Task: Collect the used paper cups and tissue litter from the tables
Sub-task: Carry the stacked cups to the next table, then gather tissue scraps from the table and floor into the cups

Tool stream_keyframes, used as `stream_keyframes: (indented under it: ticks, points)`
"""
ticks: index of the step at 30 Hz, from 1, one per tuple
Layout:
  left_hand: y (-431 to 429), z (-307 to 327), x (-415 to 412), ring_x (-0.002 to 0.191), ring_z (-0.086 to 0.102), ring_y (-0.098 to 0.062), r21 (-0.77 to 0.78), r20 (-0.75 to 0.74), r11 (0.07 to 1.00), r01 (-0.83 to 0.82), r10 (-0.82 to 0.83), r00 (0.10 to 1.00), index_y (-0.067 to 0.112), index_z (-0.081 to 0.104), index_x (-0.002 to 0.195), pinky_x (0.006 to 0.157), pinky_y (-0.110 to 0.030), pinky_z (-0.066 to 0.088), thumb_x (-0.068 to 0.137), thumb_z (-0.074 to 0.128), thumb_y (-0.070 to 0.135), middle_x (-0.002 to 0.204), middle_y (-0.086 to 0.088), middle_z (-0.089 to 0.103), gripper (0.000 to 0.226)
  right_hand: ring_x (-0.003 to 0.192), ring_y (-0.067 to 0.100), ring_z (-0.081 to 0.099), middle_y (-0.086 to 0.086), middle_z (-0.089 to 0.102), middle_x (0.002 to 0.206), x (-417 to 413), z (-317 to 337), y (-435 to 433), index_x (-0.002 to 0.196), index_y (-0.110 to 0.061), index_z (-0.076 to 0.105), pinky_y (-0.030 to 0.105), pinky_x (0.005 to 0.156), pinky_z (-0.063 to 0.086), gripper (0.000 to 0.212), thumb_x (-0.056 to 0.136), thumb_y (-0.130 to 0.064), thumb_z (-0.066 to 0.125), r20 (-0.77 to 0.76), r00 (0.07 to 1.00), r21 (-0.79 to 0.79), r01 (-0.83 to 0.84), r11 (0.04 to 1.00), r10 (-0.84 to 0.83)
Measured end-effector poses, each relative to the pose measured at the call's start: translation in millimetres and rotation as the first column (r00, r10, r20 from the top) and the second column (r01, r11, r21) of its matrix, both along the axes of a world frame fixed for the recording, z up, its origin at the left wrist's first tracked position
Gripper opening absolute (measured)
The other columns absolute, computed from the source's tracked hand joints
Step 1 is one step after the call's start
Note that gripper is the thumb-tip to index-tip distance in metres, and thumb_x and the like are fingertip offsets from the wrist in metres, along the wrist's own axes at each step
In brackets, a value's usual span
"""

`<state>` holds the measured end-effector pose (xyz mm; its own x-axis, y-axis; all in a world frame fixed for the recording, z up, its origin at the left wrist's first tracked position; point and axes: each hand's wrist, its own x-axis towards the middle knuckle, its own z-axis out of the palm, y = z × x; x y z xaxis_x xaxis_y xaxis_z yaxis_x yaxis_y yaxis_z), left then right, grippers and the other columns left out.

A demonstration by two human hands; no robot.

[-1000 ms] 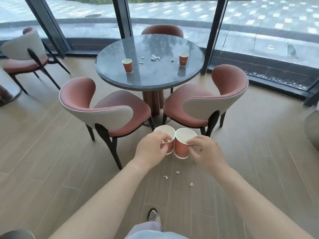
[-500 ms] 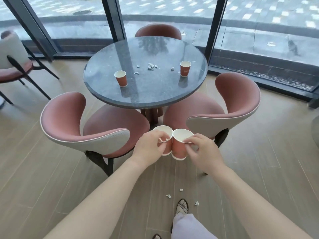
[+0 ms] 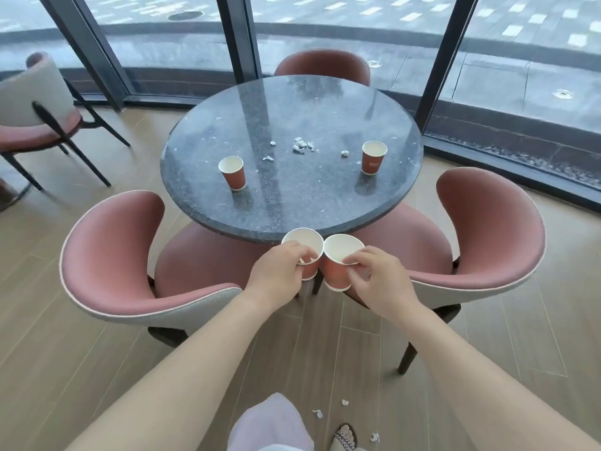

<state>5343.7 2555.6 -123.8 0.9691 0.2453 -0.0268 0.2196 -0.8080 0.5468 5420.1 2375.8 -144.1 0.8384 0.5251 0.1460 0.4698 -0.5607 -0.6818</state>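
Observation:
My left hand (image 3: 279,274) grips an orange paper cup (image 3: 305,244) by its rim, and my right hand (image 3: 379,281) pinches the rim of a second orange cup (image 3: 338,265). Both cups touch side by side just in front of the round dark stone table (image 3: 292,203). On the table stand two more orange paper cups, one at the left (image 3: 232,173) and one at the right (image 3: 373,157). Small white tissue scraps (image 3: 300,145) lie scattered between them. A few tissue bits (image 3: 317,414) lie on the wooden floor near my foot.
Two pink chairs flank me, one left (image 3: 110,255) and one right (image 3: 491,229), with a third (image 3: 322,65) behind the table. Another chair (image 3: 32,105) stands at far left. Glass window walls with dark frames (image 3: 445,56) close off the back.
I have walked closer to the table, which now fills more of the view. Both hands still hold their cups together; the floor scraps have slid toward the bottom edge.

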Motion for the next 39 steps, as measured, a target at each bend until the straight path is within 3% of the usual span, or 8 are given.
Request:
stream_keyframes:
  ticks: [11,17,21,26,34,39]
  points:
    - [93.7,-20.7,128.3,0.101,0.057,-0.019,0.013,-0.038,0.995,0.102,-0.101,0.994,0.024,0.066,0.102,0.082,-0.04,0.049,0.083,0.049,0.002,0.105,0.006,0.063,0.034,0.087,0.016,0.06,-0.006,0.067,0.096,113.5,-19.5,85.8,0.09,-0.018,0.071,0.029,0.076,0.047,0.015,0.082,-0.013,0.06,-0.042,0.995,-0.082,0.09,0.993,-0.093]
    - [148.7,-43.4,189.9,0.099,0.057,-0.018,0.04,-0.114,0.985,0.165,-0.16,0.981,0.024,0.065,0.104,0.079,-0.035,0.048,0.084,0.051,0.003,0.104,0.006,0.063,0.032,0.088,0.017,0.058,-0.001,0.065,0.095,160.9,-38.8,139.7,0.091,-0.014,0.071,0.024,0.077,0.043,0.013,0.083,-0.011,0.061,-0.096,0.987,-0.127,0.119,0.985,-0.132]
    - [174.1,-64.7,216.3,0.103,0.055,-0.02,0.061,-0.211,0.971,0.232,-0.214,0.954,0.026,0.063,0.107,0.08,-0.036,0.048,0.083,0.049,0.003,0.107,0.006,0.061,0.036,0.085,0.02,0.059,0.001,0.064,0.097,178.7,-54.3,162.6,0.092,-0.012,0.07,0.028,0.076,0.046,0.013,0.084,-0.011,0.06,-0.156,0.976,-0.178,0.123,0.976,-0.152]
    - [188.0,-84.8,238.5,0.104,0.055,-0.02,0.047,-0.257,0.962,0.27,-0.25,0.933,0.027,0.063,0.106,0.076,-0.033,0.046,0.081,0.048,0.003,0.106,0.006,0.061,0.037,0.091,0.018,0.057,0.001,0.063,0.099,192.1,-68.7,172.9,0.094,-0.011,0.069,0.018,0.073,0.037,0.014,0.085,-0.011,0.059,-0.166,0.969,-0.256,0.138,0.957,-0.184]
    - [193.8,-98.7,254.0,0.103,0.053,-0.019,0.04,-0.268,0.946,0.321,-0.3,0.916,0.028,0.062,0.105,0.077,-0.036,0.048,0.082,0.048,0.003,0.104,0.008,0.06,0.036,0.1,0.02,0.057,0.0,0.062,0.108,200.6,-77.3,181.3,0.099,-0.011,0.068,0.024,0.08,0.04,0.016,0.085,-0.011,0.059,-0.183,0.959,-0.289,0.157,0.944,-0.216]
    - [193.9,-95.5,248.1,0.102,0.052,-0.014,0.036,-0.231,0.945,0.326,-0.31,0.922,0.032,0.058,0.106,0.075,-0.031,0.048,0.082,0.059,0.023,0.103,0.012,0.058,0.025,0.101,0.018,0.055,-0.005,0.061,0.108,196.5,-71.1,180.6,0.1,-0.015,0.067,0.031,0.078,0.046,0.016,0.085,-0.016,0.06,-0.145,0.965,-0.272,0.173,0.947,-0.218]
